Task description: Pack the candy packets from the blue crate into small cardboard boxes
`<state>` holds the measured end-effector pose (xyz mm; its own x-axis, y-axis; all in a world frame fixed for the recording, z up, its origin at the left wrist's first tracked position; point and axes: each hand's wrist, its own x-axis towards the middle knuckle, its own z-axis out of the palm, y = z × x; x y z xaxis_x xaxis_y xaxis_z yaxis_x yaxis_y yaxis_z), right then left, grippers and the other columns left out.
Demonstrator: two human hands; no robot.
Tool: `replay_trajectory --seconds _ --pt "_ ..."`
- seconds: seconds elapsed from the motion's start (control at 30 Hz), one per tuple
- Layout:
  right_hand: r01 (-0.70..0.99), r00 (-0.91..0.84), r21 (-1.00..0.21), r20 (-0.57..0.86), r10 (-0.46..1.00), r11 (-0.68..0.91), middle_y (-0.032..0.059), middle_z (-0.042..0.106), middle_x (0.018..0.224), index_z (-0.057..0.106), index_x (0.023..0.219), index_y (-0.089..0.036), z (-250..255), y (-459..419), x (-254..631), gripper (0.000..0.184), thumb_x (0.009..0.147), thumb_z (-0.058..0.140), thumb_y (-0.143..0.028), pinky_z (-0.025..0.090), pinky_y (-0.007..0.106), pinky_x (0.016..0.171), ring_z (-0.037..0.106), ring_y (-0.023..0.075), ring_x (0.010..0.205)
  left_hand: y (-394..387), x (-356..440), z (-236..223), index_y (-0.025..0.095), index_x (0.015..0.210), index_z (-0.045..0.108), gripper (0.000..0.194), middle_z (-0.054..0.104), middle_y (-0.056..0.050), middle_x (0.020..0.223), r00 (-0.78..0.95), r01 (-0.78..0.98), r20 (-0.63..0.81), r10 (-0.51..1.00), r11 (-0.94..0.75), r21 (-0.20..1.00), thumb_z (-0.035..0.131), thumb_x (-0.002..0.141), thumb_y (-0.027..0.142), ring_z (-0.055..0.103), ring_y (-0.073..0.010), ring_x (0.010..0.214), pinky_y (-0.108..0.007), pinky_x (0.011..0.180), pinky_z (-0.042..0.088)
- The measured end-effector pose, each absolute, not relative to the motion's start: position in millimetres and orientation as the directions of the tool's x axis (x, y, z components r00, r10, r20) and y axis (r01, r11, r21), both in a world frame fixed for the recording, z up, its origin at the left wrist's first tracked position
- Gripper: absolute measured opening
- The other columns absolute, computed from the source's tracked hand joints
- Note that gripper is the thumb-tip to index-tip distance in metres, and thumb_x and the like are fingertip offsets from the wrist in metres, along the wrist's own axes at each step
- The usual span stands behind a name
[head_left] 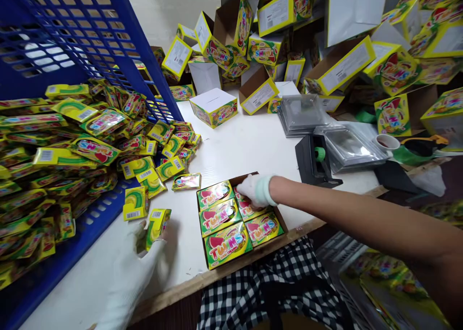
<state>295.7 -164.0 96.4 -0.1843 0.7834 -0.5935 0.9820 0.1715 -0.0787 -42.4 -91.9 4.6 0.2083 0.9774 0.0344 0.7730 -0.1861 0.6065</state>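
Near the table's front left, my left hand (pixel 139 260), in a white glove, grips a small yellow-green carton (pixel 157 227) between thumb and fingers. My gloved right hand (pixel 253 190) reaches into an open display box (pixel 201 224) and presses on a small Twins carton (pixel 246 208) in its far right part; the fingertips are partly hidden. Several other Twins cartons (pixel 227 245) lie face up in two columns in the box. Loose cartons (pixel 135 202) lie on the table just beyond my left hand.
A tipped blue crate (pixel 144 45) spills many cartons at left. A closed box (pixel 214 109) stands behind the display box. Empty boxes (pixel 260 96) pile up at the back. At right are a tape dispenser (pixel 314 163), clear plastic trays (pixel 347 144) and a cup (pixel 386 143).
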Motion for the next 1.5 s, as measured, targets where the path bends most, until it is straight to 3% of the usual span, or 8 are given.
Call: replay_trajectory --seconds 0.17,0.37,0.47,0.73,0.83,1.03,1.2,1.5 --pt "0.985 -0.170 -0.096 -0.565 0.807 0.141 0.0216 0.066 0.119 0.067 0.116 -0.010 90 -178 303 0.043 0.076 0.074 -0.024 0.052 0.036 0.087 0.065 0.0327 0.110 -113 9 50 0.022 0.137 0.047 0.069 0.060 -0.011 0.133 0.342 0.464 0.245 0.907 -0.390 0.796 0.070 0.078 0.049 0.060 -0.0288 0.119 -0.045 0.105 0.049" --pt "0.654 -0.050 -0.745 -0.217 0.975 -0.132 0.0071 0.070 0.093 0.062 0.117 -0.013 117 -184 320 0.041 0.100 0.034 -0.038 0.049 0.024 0.058 0.062 0.0122 0.063 -133 76 82 0.019 0.141 0.043 0.062 0.060 -0.014 0.126 0.607 0.357 0.629 0.487 -0.873 0.332 0.065 0.082 0.019 0.058 -0.0282 0.119 -0.046 0.101 0.051" --pt "0.500 -0.061 -0.863 -0.119 0.991 -0.073 0.0040 0.067 0.089 0.058 0.121 -0.012 138 -189 326 0.040 0.096 0.045 -0.039 0.046 0.022 0.052 0.055 0.0089 0.054 -140 99 86 0.017 0.145 0.037 0.068 0.059 -0.016 0.123 0.661 0.299 0.671 0.335 -0.938 0.174 0.060 0.082 0.011 0.058 -0.0294 0.115 -0.047 0.094 0.053" --pt "0.666 -0.195 -0.599 0.433 0.880 0.443 0.0095 0.068 0.103 0.065 0.106 -0.013 143 -200 335 0.023 0.090 0.052 -0.025 0.048 0.031 0.088 0.061 0.0175 0.095 -130 105 97 0.018 0.132 0.048 0.048 0.064 -0.013 0.117 0.538 0.309 0.624 0.567 -0.821 0.479 0.065 0.087 0.022 0.066 -0.0228 0.102 -0.036 0.084 0.059" --pt "0.652 -0.164 -0.686 0.289 0.943 0.324 0.0086 0.067 0.099 0.065 0.105 -0.014 148 -203 337 0.031 0.091 0.055 -0.039 0.049 0.028 0.074 0.059 0.0151 0.081 -127 102 99 0.020 0.112 0.057 0.027 0.068 -0.007 0.101 0.599 0.236 0.682 0.419 -0.907 0.349 0.059 0.087 0.010 0.067 -0.0185 0.093 -0.031 0.081 0.057" --pt "0.532 -0.158 -0.792 -0.439 0.885 -0.299 -0.0026 0.057 0.070 0.061 0.110 -0.014 146 -192 356 0.035 0.085 0.060 -0.038 0.033 0.019 0.042 0.045 0.0073 0.049 -134 118 83 0.023 0.141 0.041 0.056 0.059 -0.015 0.125 0.628 0.228 0.715 0.306 -0.952 0.207 0.053 0.088 0.007 0.058 -0.0254 0.118 -0.041 0.094 0.054" --pt "0.835 0.058 -0.489 -0.377 0.924 -0.252 0.0043 0.068 0.083 0.067 0.105 -0.014 129 -175 361 0.026 0.081 0.063 -0.023 0.042 0.021 0.056 0.058 0.0123 0.066 -125 113 58 0.014 0.147 0.032 0.062 0.050 -0.021 0.140 0.706 0.448 0.471 0.529 -0.848 0.282 0.055 0.092 0.028 0.043 -0.0372 0.135 -0.061 0.108 0.040" --pt "0.998 -0.011 -0.068 -0.319 0.948 -0.011 0.0142 0.067 0.110 0.066 0.110 -0.016 96 -178 315 0.025 0.089 0.053 -0.019 0.046 0.031 0.075 0.066 0.0248 0.094 -123 96 37 0.018 0.132 0.048 0.039 0.052 -0.013 0.138 0.709 0.439 0.341 0.617 -0.765 0.471 0.049 0.096 0.034 0.039 -0.0296 0.139 -0.053 0.116 0.036"
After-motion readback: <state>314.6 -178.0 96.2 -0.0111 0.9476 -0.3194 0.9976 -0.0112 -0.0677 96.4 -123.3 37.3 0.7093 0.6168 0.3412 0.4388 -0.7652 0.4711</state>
